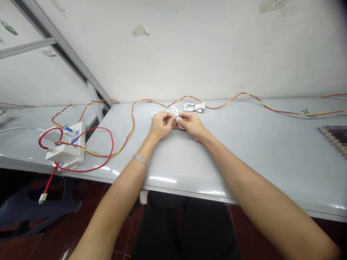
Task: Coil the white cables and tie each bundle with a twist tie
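Both my hands meet over the middle of a grey table [244, 155]. My left hand [160, 125] pinches a coiled white cable [175, 112], fingers curled round it. My right hand [192, 124] grips the same bundle from the other side, fingers closed. A silver bracelet [141, 159] sits on my left wrist. A second white cable bundle [194, 107], tied up, lies on the table just behind my hands, untouched.
A red-and-yellow twisted wire [244, 96] runs along the table's back edge by the wall. A white power strip [66, 146] with a red cable [107, 144] looped round it sits at the left. A dark chair [38, 209] stands under the left table.
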Action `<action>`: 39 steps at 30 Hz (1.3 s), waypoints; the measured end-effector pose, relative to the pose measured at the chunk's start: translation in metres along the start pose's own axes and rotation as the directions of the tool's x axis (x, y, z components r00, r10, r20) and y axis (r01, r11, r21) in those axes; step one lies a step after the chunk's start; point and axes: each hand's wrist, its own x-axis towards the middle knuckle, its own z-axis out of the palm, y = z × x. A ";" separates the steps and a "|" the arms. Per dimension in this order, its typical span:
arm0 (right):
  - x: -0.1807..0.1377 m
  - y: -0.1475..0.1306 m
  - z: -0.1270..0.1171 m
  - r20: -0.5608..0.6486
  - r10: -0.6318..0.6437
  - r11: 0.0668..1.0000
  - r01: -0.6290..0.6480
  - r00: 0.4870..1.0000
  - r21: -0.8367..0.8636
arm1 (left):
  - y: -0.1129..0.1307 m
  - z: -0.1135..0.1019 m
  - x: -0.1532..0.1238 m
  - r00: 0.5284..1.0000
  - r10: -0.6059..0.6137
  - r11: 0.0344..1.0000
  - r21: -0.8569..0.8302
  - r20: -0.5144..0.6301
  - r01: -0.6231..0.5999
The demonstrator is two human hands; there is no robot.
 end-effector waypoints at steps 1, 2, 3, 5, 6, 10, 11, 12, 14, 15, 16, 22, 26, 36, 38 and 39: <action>0.000 0.001 0.000 -0.018 -0.030 0.999 0.029 0.999 -0.017 | -0.001 0.001 0.000 1.000 -0.021 0.999 -0.035 -0.002 0.021; 0.001 0.003 0.001 -0.034 -0.067 0.997 0.065 0.997 -0.041 | -0.003 0.002 0.001 0.999 -0.042 0.996 -0.079 0.000 0.042; 0.001 0.004 0.001 -0.046 -0.108 0.992 0.105 0.993 -0.071 | -0.004 0.003 0.001 0.998 -0.061 0.990 -0.125 0.005 0.061; 0.002 0.006 0.001 -0.057 -0.186 0.975 0.177 0.981 -0.131 | -0.007 0.005 0.002 0.996 -0.089 0.974 -0.206 0.018 0.091; 0.002 0.007 0.001 -0.062 -0.215 0.967 0.204 0.975 -0.156 | -0.009 0.005 0.002 0.995 -0.097 0.968 -0.232 0.027 0.100; 0.003 0.009 0.001 -0.134 -0.274 0.934 0.231 0.952 -0.272 | -0.011 0.005 0.004 0.990 -0.129 0.951 -0.277 0.057 0.140; 0.003 0.010 0.000 -0.155 -0.289 0.923 0.232 0.945 -0.307 | -0.011 0.005 0.004 0.989 -0.136 0.946 -0.289 0.059 0.147; 0.003 0.010 0.000 -0.171 -0.304 0.911 0.233 0.937 -0.340 | -0.011 0.005 0.004 0.988 -0.142 0.941 -0.302 0.056 0.153; 0.004 0.010 0.000 -0.195 -0.322 0.894 0.229 0.926 -0.386 | -0.009 0.004 0.004 0.987 -0.151 0.933 -0.324 0.050 0.159; 0.004 0.011 -0.001 -0.206 -0.326 0.890 0.226 0.923 -0.396 | -0.009 0.004 0.004 0.987 -0.154 0.930 -0.330 0.049 0.162; 0.005 0.012 -0.001 -0.217 -0.329 0.889 0.224 0.919 -0.398 | -0.008 0.004 0.004 0.986 -0.157 0.928 -0.334 0.049 0.165; 0.009 0.019 -0.004 -0.185 -0.313 0.923 0.253 0.932 -0.290 | -0.002 0.003 0.003 0.981 -0.192 0.911 -0.365 0.037 0.192; 0.009 0.016 -0.003 -0.115 -0.302 0.939 0.275 0.946 -0.208 | 0.001 0.002 0.002 0.975 -0.222 0.906 -0.365 0.018 0.213; 0.008 0.008 -0.001 -0.141 -0.186 0.979 0.171 0.972 -0.111 | 0.003 0.001 0.004 0.978 -0.208 0.918 -0.347 -0.013 0.191; 0.007 0.008 -0.001 -0.131 -0.198 0.975 0.182 0.971 -0.129 | 0.002 0.002 0.003 0.978 -0.207 0.919 -0.345 -0.015 0.190; 0.006 0.007 -0.001 -0.127 -0.201 0.973 0.184 0.971 -0.137 | 0.002 0.002 0.003 0.978 -0.209 0.921 -0.341 -0.017 0.191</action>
